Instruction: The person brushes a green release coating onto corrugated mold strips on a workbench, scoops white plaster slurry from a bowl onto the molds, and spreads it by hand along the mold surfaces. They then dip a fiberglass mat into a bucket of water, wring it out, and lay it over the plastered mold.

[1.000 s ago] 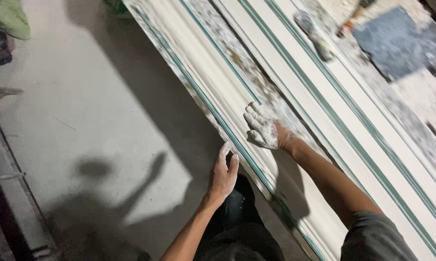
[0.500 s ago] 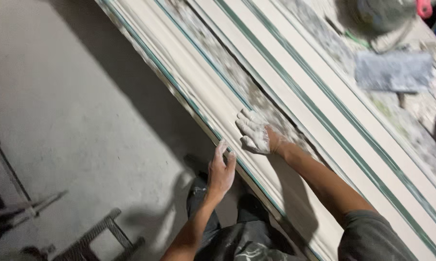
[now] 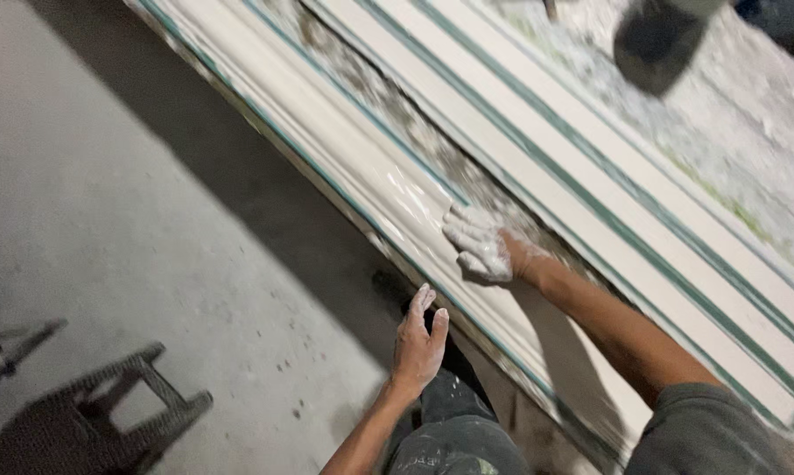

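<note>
Right hand (image 3: 480, 246) flat, fingers spread, on the white moulding (image 3: 362, 167), left hand (image 3: 417, 343) open at its near edge, dark stool (image 3: 107, 413) far left

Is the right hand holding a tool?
No, the right hand lies flat and bare, coated white, on the pale moulding.

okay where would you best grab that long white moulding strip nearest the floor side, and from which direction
Probably by its long outer edge. The white moulding strip lies flat on the bench, too long and wide to close a hand around. Its floor-side edge is free, right where the left hand rests. Come from that open side, fingers hooked under the edge, while the plaster-coated right hand presses flat on top to steady it.
</note>
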